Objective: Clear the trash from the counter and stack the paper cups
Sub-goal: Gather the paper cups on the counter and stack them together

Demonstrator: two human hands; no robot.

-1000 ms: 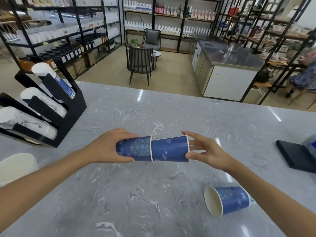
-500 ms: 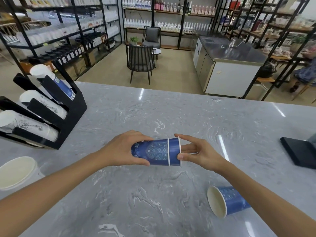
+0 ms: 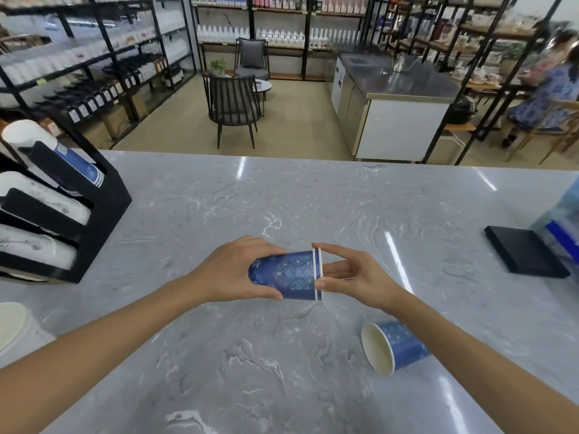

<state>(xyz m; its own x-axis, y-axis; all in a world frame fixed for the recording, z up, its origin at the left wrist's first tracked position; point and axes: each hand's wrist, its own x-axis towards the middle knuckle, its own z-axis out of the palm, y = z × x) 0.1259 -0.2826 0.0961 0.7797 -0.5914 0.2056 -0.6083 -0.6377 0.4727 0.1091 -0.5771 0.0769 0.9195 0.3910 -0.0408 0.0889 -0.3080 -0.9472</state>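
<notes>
Two blue patterned paper cups [image 3: 289, 274] are nested one inside the other and held sideways just above the grey marble counter [image 3: 282, 198]. Their two white rims sit almost together at the right end. My left hand [image 3: 233, 270] wraps the outer cup's base end. My right hand [image 3: 347, 275] pinches the rims, thumb below and fingers above. A third blue cup [image 3: 396, 346] lies on its side on the counter at the lower right, its open mouth facing left.
A black cup dispenser [image 3: 94, 220] with stacked cups stands at the left. A white cup or lid [image 3: 12, 321] sits at the left edge. A black flat pad [image 3: 526, 253] and a bluish clear item [image 3: 560, 220] are at the right.
The right-hand cup slid left into the left-hand cup until only its rim shows. Both hands drew closer together.
</notes>
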